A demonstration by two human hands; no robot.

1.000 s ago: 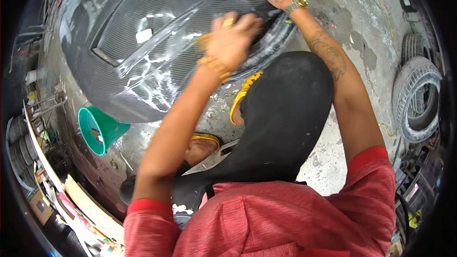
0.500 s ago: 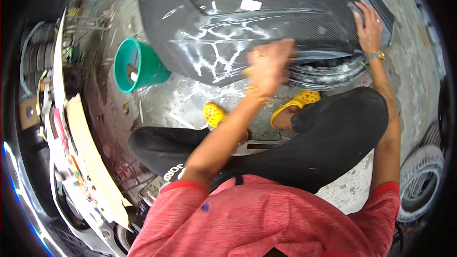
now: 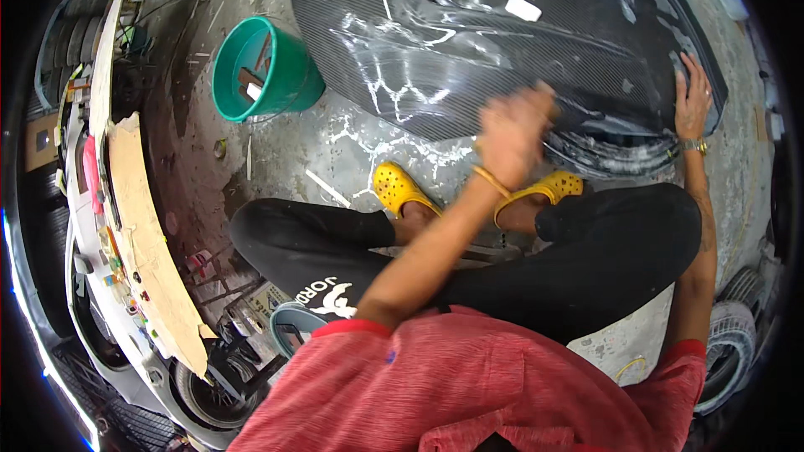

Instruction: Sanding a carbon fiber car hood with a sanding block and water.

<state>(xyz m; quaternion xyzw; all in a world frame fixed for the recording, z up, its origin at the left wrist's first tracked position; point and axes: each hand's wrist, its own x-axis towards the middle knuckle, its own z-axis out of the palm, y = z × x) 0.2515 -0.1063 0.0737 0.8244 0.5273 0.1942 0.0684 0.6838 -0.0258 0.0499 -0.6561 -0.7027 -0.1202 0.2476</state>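
Note:
A large dark carbon-weave panel, shaped like a car hood (image 3: 519, 54), lies in front of me, wet and streaked with white. My left hand (image 3: 515, 138) is over its near edge, smeared by motion, so whether its fingers hold anything cannot be made out. At the panel's right edge, my right hand (image 3: 693, 100) rests with fingers stretched out and nothing visible in it. A small white block (image 3: 523, 8) lies on top of the panel. Beneath the near right edge shows a tire (image 3: 611, 161) with whitish residue.
A green bucket (image 3: 293, 88) with water and several small pieces stands left of the panel. My yellow clogs (image 3: 395, 187) are on the wet concrete floor. Further left are a white car body part (image 3: 79, 264) and a tan sheet (image 3: 151, 251). A tire (image 3: 729, 347) lies at right.
The view has shifted, so the panel and bucket sit differently in the picture. My left hand remains blurred over the near edge; my right hand stays at the right edge.

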